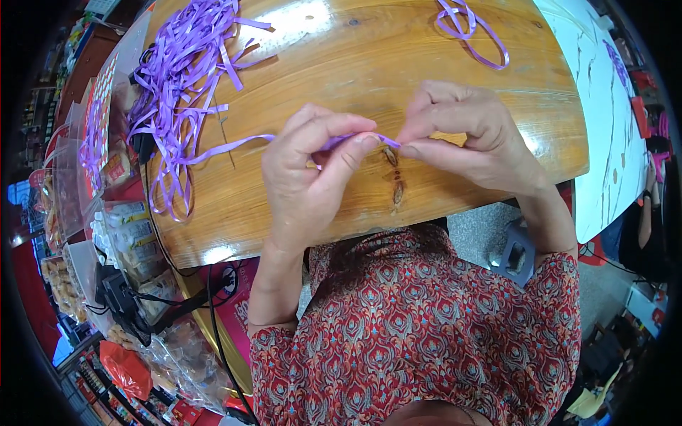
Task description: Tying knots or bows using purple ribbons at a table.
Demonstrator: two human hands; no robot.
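A narrow purple ribbon (234, 145) runs from the left side of the table into my left hand (312, 167). That hand is closed, pinching the ribbon between thumb and fingers. My right hand (469, 135) pinches the ribbon's other stretch between thumb and forefinger, just right of the left fingertips. A short piece of purple shows between the two hands, above the wooden table (312, 71). Beyond my left hand lies a large tangled heap of purple ribbons (177, 78), some strands hanging toward the near left edge.
A looped purple ribbon (490, 46) rests at the table's far right. A white marbled table (604, 142) adjoins on the right. Along the left stand packaged goods (131, 231), black cables and a red plastic bag (126, 369). A grey stool (515, 255) is near my right elbow.
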